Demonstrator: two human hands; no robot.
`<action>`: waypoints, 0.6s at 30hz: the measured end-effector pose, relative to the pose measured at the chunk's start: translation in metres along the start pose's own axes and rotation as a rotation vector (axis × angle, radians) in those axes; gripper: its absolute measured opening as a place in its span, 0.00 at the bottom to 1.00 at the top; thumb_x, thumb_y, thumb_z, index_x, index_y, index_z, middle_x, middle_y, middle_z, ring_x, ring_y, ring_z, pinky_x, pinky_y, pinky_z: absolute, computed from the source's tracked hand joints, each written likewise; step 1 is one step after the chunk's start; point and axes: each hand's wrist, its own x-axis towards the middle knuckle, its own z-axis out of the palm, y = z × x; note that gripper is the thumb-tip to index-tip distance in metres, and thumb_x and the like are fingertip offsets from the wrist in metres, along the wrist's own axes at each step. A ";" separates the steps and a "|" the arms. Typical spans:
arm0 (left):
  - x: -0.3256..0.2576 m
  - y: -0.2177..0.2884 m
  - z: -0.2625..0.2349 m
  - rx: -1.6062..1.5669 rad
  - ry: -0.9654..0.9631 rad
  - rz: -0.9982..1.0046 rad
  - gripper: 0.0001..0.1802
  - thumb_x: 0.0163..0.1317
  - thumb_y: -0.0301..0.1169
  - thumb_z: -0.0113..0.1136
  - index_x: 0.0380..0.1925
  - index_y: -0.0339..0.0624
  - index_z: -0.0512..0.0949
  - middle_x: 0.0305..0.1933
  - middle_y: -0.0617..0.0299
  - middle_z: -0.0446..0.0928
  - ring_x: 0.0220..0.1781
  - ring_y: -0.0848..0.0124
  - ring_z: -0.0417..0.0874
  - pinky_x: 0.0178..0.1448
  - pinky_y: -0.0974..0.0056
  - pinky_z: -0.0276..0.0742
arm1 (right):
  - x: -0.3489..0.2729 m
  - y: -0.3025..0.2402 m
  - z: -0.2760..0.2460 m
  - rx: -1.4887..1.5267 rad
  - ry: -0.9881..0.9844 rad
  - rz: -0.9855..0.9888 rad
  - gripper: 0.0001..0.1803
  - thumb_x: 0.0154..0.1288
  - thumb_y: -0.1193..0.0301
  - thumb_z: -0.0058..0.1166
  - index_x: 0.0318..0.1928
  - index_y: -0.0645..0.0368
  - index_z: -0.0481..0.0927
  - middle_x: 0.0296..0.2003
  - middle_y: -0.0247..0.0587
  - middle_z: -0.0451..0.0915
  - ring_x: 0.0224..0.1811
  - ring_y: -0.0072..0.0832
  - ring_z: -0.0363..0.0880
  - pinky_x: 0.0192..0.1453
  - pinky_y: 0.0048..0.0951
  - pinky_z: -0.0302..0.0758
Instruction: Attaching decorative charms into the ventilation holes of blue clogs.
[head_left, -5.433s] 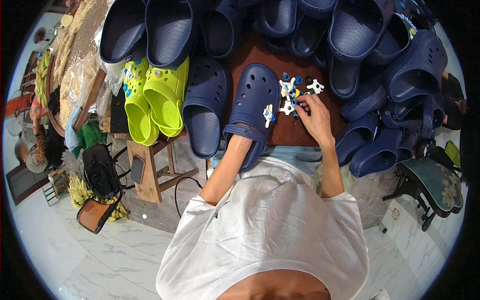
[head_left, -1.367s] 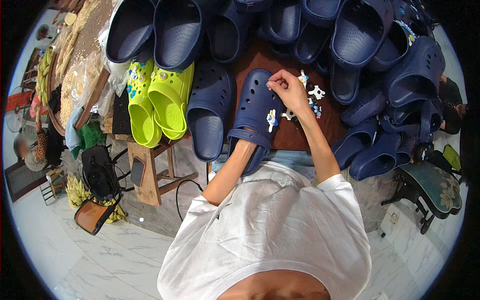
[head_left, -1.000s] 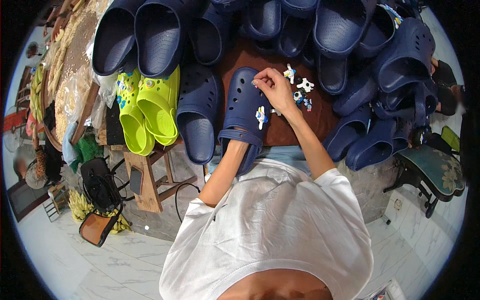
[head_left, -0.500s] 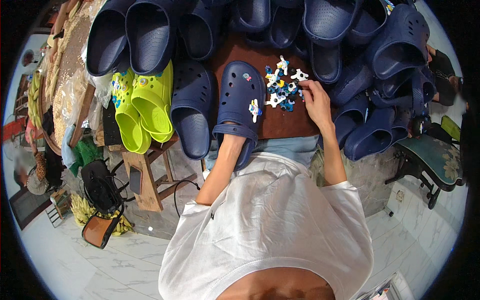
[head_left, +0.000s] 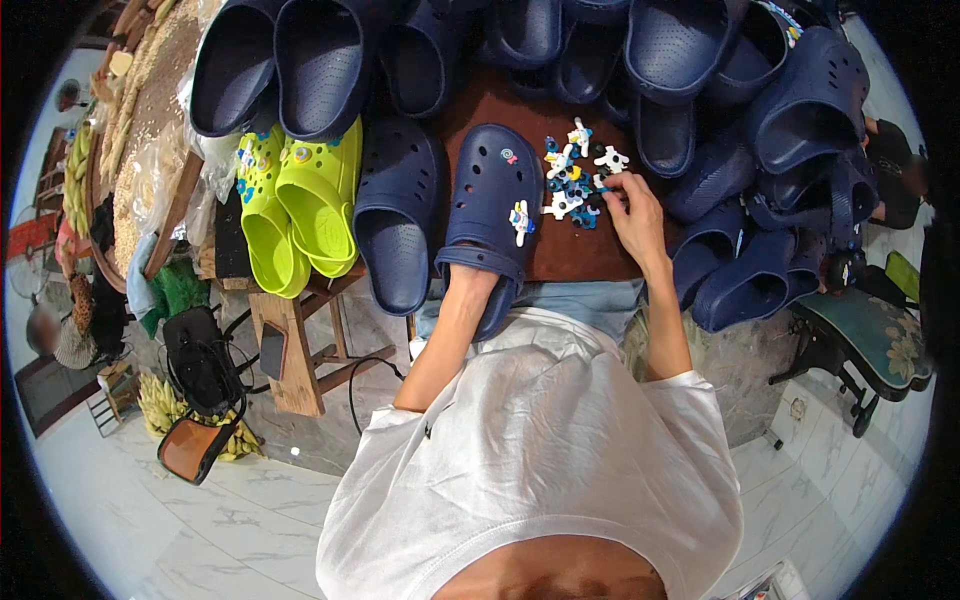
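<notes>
A dark blue clog point(head_left: 486, 180) lies sole down in front of me, its toe pointing away. Two charms sit on it: a small round pink and teal one point(head_left: 508, 157) near the toe and a white figure point(head_left: 520, 222) on the right side. My left hand point(head_left: 470, 285) reaches into the clog through the heel opening, so its fingers are hidden. To the right is a loose pile of white, blue and black shoe charms point(head_left: 568, 180). My right hand point(head_left: 635, 215) is at the pile's right edge, fingers bent and thumb apart, with nothing visible held.
Another blue clog point(head_left: 396, 220) and a pair of lime green clogs point(head_left: 320, 205) with charms stand to the left. Many blue clogs point(head_left: 800, 100) are stacked behind and right on the brown table point(head_left: 570, 255). A wooden stool point(head_left: 290, 370) with a phone stands lower left.
My view has shifted slightly, so the clogs and pile appear a little further right. My right hand stays by the charms with its fingers slightly more bent. The left hand remains inside the clog.
</notes>
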 end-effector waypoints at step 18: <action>-0.034 0.003 0.010 -0.390 0.140 0.022 0.22 0.78 0.38 0.44 0.67 0.41 0.66 0.67 0.59 0.71 0.67 0.68 0.73 0.73 0.60 0.68 | 0.019 -0.033 0.006 -0.156 0.008 -0.077 0.08 0.66 0.75 0.56 0.45 0.60 0.76 0.40 0.46 0.80 0.41 0.44 0.82 0.45 0.39 0.76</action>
